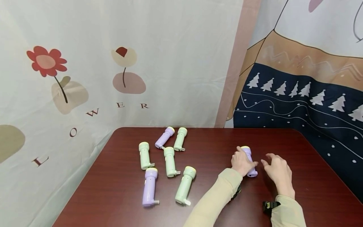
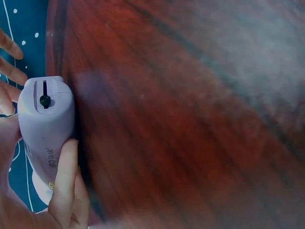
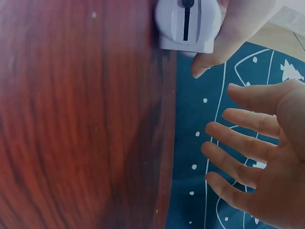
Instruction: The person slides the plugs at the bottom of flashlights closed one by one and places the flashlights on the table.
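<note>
A purple flashlight with a yellow rim lies on the right part of the table, and my left hand grips it with fingers and thumb around its barrel. Its base end, with a dark slot and a small black knob, faces the camera in the left wrist view, where the flashlight has a finger along its side. Just to the right, my right hand hovers apart from it with loosely spread fingers, holding nothing. In the right wrist view the right hand shows below the flashlight.
On the left half of the dark red table lie several green flashlights, such as one in front, and two purple ones. Prongs stick out sideways at their bases. Patterned curtains hang behind the table.
</note>
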Tool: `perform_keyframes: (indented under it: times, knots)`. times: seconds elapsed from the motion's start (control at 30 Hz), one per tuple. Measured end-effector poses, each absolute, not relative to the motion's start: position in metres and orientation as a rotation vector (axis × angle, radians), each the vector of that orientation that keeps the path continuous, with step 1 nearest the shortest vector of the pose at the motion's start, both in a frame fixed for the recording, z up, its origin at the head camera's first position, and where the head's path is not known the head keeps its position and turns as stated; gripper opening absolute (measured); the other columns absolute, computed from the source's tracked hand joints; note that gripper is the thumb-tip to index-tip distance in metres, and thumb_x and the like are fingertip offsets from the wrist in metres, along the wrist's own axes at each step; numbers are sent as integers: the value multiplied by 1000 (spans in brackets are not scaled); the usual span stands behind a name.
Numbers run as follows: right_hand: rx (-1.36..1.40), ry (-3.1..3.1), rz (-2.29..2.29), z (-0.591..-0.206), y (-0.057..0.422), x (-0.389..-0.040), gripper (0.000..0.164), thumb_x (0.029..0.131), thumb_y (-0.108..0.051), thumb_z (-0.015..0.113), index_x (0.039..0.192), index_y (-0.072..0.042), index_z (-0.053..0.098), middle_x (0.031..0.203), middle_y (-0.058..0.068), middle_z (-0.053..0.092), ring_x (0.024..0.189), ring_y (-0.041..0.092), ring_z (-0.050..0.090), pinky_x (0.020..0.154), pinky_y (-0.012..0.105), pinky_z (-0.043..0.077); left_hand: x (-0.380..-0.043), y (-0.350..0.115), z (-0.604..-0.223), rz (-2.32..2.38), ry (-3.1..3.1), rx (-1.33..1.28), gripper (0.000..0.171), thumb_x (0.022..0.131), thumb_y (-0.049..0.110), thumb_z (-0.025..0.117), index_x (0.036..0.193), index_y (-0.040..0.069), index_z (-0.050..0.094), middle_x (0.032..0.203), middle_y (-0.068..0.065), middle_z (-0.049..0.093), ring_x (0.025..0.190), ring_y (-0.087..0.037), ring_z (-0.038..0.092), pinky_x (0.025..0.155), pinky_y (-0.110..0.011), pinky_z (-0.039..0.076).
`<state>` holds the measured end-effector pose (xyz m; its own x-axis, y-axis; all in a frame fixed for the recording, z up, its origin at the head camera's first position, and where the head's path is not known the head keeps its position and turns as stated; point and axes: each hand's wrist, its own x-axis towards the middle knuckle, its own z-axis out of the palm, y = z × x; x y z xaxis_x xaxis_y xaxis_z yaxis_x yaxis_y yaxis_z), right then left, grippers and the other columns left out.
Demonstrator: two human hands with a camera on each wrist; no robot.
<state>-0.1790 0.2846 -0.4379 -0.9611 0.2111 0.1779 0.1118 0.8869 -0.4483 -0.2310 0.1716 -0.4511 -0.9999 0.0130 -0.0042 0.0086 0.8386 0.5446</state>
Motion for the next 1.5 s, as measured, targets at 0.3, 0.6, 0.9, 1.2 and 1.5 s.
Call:
perform_keyframes:
  times: [0.3,0.6,0.9,1.2,1.5]
  knots:
    - [-226,-2835,677,-438,281,-180,42,90,-19,58,123,6,53,120,32,56,104,51,54,76,61,45,-231,165,-452,957,2939,38,85,68,56,76,128,5,45,101,-11,66,89,-23,67,73,-28,54]
    - [-173,-2852,709,-436,271,-184,44,91,-23,59,124,5,53,119,31,57,101,49,56,75,60,46,-227,144,-437,808,2920,172,77,78,59,64,133,8,47,107,-9,67,94,-23,67,78,-33,53]
    - [-161,-2895,716,-438,261,-186,49,88,-29,62,124,3,54,120,28,59,99,45,60,71,56,48,-217,107,-419,713,2996,252,66,84,54,60,131,9,49,111,-10,67,96,-26,66,79,-36,52]
    - [-158,-2977,720,-438,259,-189,57,85,-35,66,126,4,53,123,32,56,92,44,60,67,54,48,-203,54,-403,604,3087,308,61,85,48,63,126,7,47,112,-12,61,96,-30,60,72,-40,51]
    - [-114,-3003,731,-441,259,-189,61,84,-37,67,128,3,51,123,31,56,97,43,59,68,52,48,-192,1,-403,513,3110,266,61,81,37,71,125,3,46,110,-20,55,95,-37,54,67,-44,49]
